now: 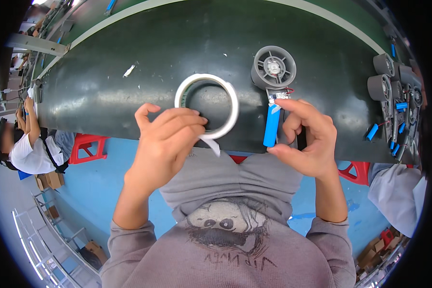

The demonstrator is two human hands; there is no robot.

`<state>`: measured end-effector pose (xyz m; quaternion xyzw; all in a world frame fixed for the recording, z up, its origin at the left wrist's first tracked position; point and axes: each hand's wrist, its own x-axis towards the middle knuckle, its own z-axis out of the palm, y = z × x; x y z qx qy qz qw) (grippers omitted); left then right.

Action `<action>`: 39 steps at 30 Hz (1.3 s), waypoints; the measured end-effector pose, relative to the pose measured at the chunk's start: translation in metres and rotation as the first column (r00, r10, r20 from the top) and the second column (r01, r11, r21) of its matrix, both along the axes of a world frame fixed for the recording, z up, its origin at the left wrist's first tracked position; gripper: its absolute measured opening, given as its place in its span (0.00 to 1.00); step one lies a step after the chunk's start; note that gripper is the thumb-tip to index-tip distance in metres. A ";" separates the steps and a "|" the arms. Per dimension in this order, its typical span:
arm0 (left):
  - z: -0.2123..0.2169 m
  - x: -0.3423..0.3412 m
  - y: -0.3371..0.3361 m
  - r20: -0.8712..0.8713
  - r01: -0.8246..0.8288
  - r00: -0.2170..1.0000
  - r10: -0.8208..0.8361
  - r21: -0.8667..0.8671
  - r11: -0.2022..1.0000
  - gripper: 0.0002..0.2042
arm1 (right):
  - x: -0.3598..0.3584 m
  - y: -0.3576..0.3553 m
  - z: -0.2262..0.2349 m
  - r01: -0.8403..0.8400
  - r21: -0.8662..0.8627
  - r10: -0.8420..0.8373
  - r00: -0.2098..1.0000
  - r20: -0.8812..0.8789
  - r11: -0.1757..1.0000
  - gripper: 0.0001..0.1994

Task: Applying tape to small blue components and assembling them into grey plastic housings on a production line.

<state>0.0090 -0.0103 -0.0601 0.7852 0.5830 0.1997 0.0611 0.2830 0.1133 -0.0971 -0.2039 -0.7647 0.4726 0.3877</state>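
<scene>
My left hand (170, 137) is bent over the near left rim of a roll of white tape (233, 108), its fingertips reaching inside the ring. A loose end of the tape (211, 145) hangs below the roll. My right hand (309, 137) spans a blue cylindrical battery (271, 126), index finger at its top and thumb at its lower end. Just above the battery sits a small circuit board (278, 93) with a red wire. It joins a grey round fan housing (274, 67) with spokes, which lies on the table. My right palm partly hides the grey handle part beside the battery.
The dark green table (129, 103) carries a small white scrap (129, 70). At the right end several grey fan units (380, 88) and blue batteries (372, 132) are heaped. A person in a white shirt (33, 153) sits at the left, near a red stool (89, 148).
</scene>
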 end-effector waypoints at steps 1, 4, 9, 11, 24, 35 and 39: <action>0.000 0.001 -0.001 0.001 0.000 1.000 0.000 -0.004 1.000 0.07 | -0.001 0.000 0.001 -0.001 -0.006 0.001 1.000 0.019 1.000 0.34; 0.004 0.005 -0.001 0.016 0.056 0.998 -0.057 0.009 0.998 0.06 | -0.001 0.000 0.001 -0.012 -0.009 0.012 0.999 0.035 1.000 0.34; 0.007 0.007 0.003 0.026 0.146 0.989 -0.146 -0.008 0.989 0.05 | 0.001 0.003 -0.002 -0.053 0.024 0.053 0.998 0.029 0.998 0.34; 0.008 0.007 0.003 0.012 0.150 0.989 -0.150 -0.008 0.989 0.04 | 0.002 0.002 -0.002 -0.078 0.008 0.077 0.996 0.043 0.997 0.34; 0.006 0.007 0.003 0.046 0.194 0.980 -0.193 0.001 0.981 0.06 | 0.003 -0.002 0.001 -0.122 -0.130 0.130 0.990 0.057 0.984 0.35; 0.002 0.010 0.007 0.065 0.220 0.972 -0.225 0.081 0.972 0.04 | 0.005 -0.002 0.004 -0.115 -0.145 0.128 0.988 0.087 0.983 0.34; 0.002 0.022 0.008 0.113 0.195 0.970 -0.213 0.153 0.969 0.07 | 0.005 -0.006 -0.006 0.038 -0.126 -0.042 0.999 -0.029 0.991 0.34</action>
